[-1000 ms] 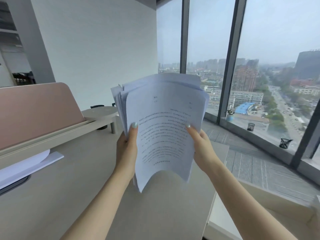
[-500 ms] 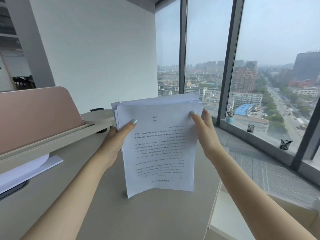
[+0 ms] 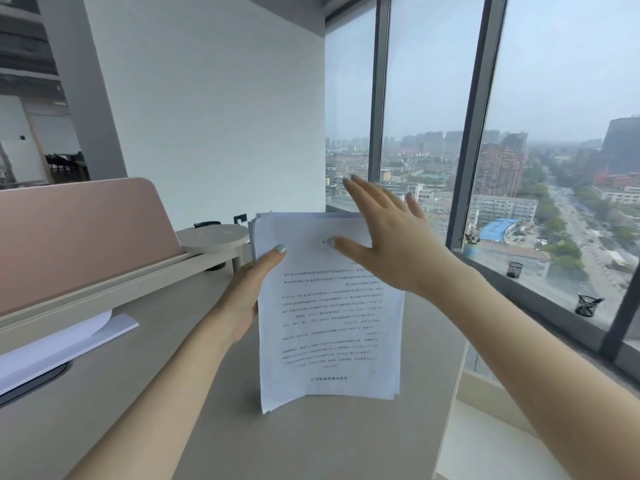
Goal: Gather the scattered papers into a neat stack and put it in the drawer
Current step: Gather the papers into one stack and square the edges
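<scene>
**Papers gathered and squared on the table; drawer step yet to come**

The papers (image 3: 329,306) are seen collected into one stack, stood upright on its lower edge on the table (image 3: 242,445), at the centre of the view. The stack is pinched along its 9 o'clock edge by the left hand (image 3: 247,296), thumb laid across the front sheet and fingers hidden behind. The right hand (image 3: 388,237) is spread flat and open over the corner at 1 o'clock, nothing being gripped; whether the palm rests on the top edge cannot be told. The gathering appears done and the evening-up nearly so, though a few sheet edges are still stepped at the bottom and left. No drawer is shown, so stowing remains. More paper (image 3: 62,344) is seen lying under the screen at 9 o'clock; whether it belongs to the task cannot be judged.

Compared with half a second earlier, the right hand's pinch at the top corner has been released and the fingers fanned out, and the stack has been brought lower onto the table, its sheets less splayed.
</scene>
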A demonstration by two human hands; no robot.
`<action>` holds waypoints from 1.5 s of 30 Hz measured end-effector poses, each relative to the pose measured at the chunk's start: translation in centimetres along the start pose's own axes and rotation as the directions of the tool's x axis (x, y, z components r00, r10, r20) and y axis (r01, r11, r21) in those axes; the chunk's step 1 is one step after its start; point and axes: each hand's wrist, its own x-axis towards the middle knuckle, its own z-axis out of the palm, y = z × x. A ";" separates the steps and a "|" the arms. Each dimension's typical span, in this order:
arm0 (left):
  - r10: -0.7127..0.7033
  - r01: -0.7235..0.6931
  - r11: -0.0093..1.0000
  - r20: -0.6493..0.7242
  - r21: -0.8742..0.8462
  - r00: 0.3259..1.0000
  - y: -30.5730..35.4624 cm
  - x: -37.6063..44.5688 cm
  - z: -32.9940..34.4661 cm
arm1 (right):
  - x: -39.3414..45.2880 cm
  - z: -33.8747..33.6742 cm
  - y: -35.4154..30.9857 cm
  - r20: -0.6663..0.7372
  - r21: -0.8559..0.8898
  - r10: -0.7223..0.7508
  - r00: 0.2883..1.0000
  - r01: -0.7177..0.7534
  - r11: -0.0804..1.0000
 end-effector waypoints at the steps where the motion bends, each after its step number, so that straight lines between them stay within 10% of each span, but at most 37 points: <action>1: 0.009 -0.009 1.000 -0.005 -0.002 1.000 -0.1 0.0 0.1 | 0.2 0.3 -0.8 -0.048 0.020 -0.028 0.998 0.029 0.999; 9: 0.122 -0.084 0.963 -0.137 0.255 0.983 -0.7 -0.2 1.3 | 2.1 3.1 -6.6 -0.028 0.066 -0.318 0.948 0.319 0.945; 15: 0.072 -0.067 0.996 -0.095 0.056 0.993 -1.2 -0.4 -0.4 | 0.0 3.4 0.8 -0.619 0.414 0.167 0.767 0.138 0.900; 18: 0.078 -0.075 0.996 -0.064 0.043 0.995 -1.0 -0.2 -1.1 | -0.7 5.1 5.4 -0.304 0.871 0.462 0.833 0.047 0.489; 21: 0.110 -0.108 0.993 -0.060 0.048 0.992 -1.4 0.0 -1.2 | -1.4 8.1 7.2 0.258 0.957 0.236 0.937 -0.282 0.072; 25: 0.239 -0.221 0.969 -0.172 0.113 0.956 -2.3 -0.1 0.4 | -2.9 10.4 6.9 0.373 0.921 0.253 0.893 -0.390 0.019; 32: 0.459 -0.428 0.888 -0.289 0.168 0.840 -1.1 0.4 3.5 | -2.8 6.0 7.2 0.018 0.987 0.365 0.931 -0.076 0.144; 37: 0.240 -0.232 0.969 -0.112 0.084 0.964 -3.5 0.6 2.8 | -5.3 9.3 9.2 0.418 0.908 0.181 0.890 -0.407 -0.097; 45: 0.198 -0.198 0.980 -0.096 0.002 0.976 -3.1 0.6 2.6 | -6.6 11.8 9.9 0.507 0.859 0.062 0.859 -0.510 0.037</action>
